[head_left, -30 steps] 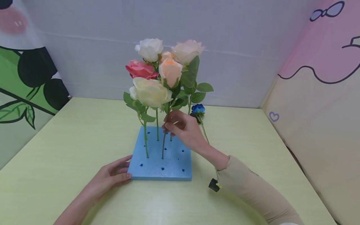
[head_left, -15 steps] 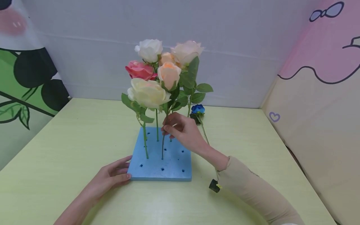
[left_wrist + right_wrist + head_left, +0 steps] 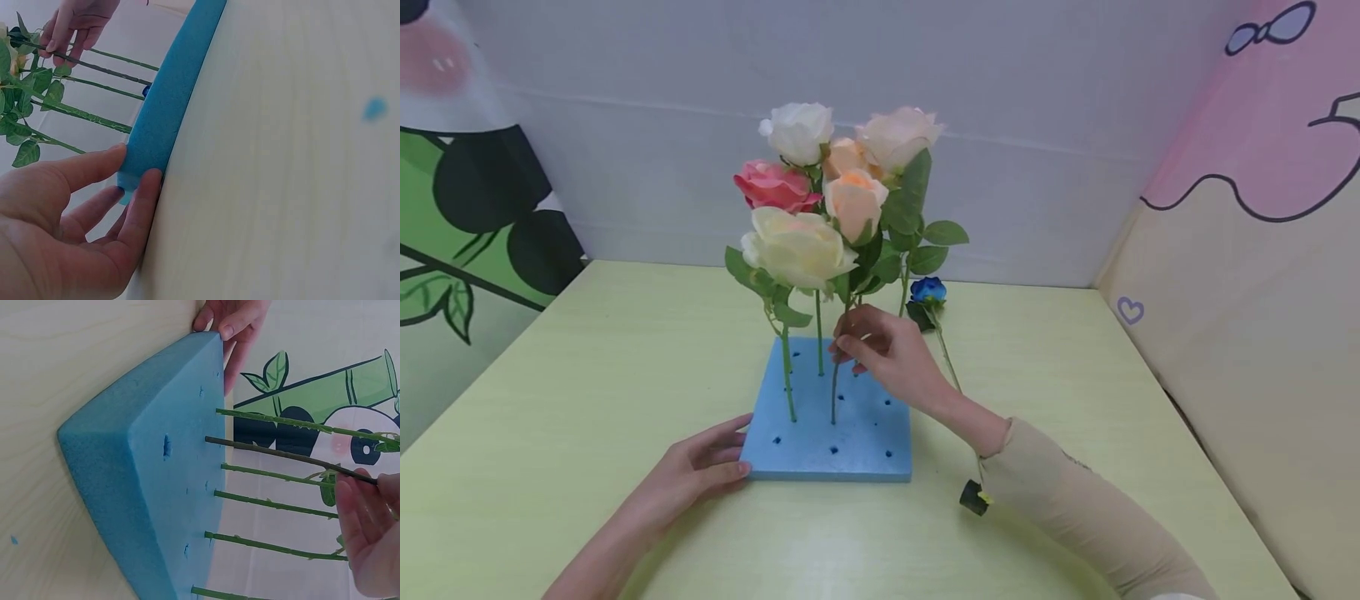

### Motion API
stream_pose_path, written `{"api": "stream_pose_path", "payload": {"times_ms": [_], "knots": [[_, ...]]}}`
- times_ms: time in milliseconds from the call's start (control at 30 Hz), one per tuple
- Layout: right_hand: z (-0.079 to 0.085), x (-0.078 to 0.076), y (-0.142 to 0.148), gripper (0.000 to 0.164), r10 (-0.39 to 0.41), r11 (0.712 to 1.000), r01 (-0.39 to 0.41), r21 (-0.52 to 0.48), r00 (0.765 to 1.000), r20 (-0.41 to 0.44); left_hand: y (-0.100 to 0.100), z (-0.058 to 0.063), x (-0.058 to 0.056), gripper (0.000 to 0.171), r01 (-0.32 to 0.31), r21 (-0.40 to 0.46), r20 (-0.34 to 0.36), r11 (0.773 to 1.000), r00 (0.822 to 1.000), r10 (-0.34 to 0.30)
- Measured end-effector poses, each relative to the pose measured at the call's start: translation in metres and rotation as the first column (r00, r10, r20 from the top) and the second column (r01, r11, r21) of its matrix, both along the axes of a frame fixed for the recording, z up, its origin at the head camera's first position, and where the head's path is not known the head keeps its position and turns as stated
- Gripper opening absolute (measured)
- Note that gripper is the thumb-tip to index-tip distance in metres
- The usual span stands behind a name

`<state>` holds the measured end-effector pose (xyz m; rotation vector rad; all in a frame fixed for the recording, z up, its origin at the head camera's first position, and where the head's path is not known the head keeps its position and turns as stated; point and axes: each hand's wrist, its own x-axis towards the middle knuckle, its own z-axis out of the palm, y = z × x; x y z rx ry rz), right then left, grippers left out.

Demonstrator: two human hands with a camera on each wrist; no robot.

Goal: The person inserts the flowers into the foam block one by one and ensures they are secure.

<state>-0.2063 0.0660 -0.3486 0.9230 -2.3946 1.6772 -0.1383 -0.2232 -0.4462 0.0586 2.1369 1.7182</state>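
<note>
A blue foam board [image 3: 850, 454] dotted with holes lies on the table. My left hand [image 3: 700, 467] holds its near left corner, thumb at the front and fingers along the left side, as the left wrist view [image 3: 94, 231] also shows. My right hand [image 3: 887, 346] pinches the dark stem [image 3: 269, 450] of a peach rose [image 3: 855, 204], whose lower end stands in a hole. Around it, a cream rose [image 3: 797, 248], a pink rose [image 3: 775, 187], a white rose [image 3: 797, 133], a pale pink rose [image 3: 898, 137] and another peach rose [image 3: 844, 157] stand upright on green stems.
A blue rose [image 3: 928, 290] lies on the table right of the board, its stem running under my right forearm to a dark piece [image 3: 974, 497] at its end. Grey cloth [image 3: 1037, 167] backs the table [image 3: 587, 358]; printed panels stand at both sides.
The peach rose head tips slightly left, then back right, as my right hand shifts a little lower on its stem. My left hand stays at the board's corner.
</note>
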Motion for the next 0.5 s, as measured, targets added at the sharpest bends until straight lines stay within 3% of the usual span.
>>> {"api": "stream_pose_path", "payload": {"times_ms": [333,500], "knots": [[-0.003,-0.0012,-0.0017,0.008,0.015,1.0,-0.015,0.014,1.0,-0.01,-0.001,-0.0016,0.0001,0.076,0.001,-0.018,-0.01,1.0,1.0,-0.001],[-0.005,-0.0018,-0.0027,0.008,0.017,1.0,-0.017,0.024,1.0,-0.018,-0.001,-0.001,0.0003,0.077,0.002,0.021,-0.012,1.0,1.0,-0.002]]}}
